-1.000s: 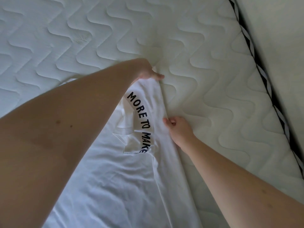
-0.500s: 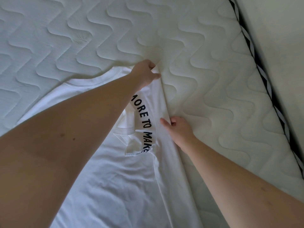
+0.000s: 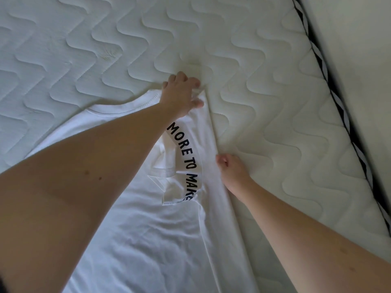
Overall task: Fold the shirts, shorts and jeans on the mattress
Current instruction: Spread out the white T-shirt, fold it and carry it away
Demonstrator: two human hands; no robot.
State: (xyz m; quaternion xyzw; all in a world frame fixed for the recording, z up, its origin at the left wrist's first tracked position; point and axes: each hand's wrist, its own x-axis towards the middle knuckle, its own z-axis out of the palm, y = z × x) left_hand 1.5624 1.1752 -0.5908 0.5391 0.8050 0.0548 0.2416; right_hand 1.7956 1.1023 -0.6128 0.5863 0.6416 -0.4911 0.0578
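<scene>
Left hand (image 3: 179,93) shifted up, pinching shirt (image 3: 148,240) shoulder corner; right hand (image 3: 231,169) curled, gripping folded edge.

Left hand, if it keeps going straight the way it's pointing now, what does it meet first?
The left hand points away from the body, past the shirt corner it holds. Ahead lies only bare quilted mattress. The way looks free as far as the picture shows.

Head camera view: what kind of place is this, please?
Probably a bedroom. A bare quilted mattress with striped edge tape fills the view, and a white shirt lies on it, held by both hands.
</scene>
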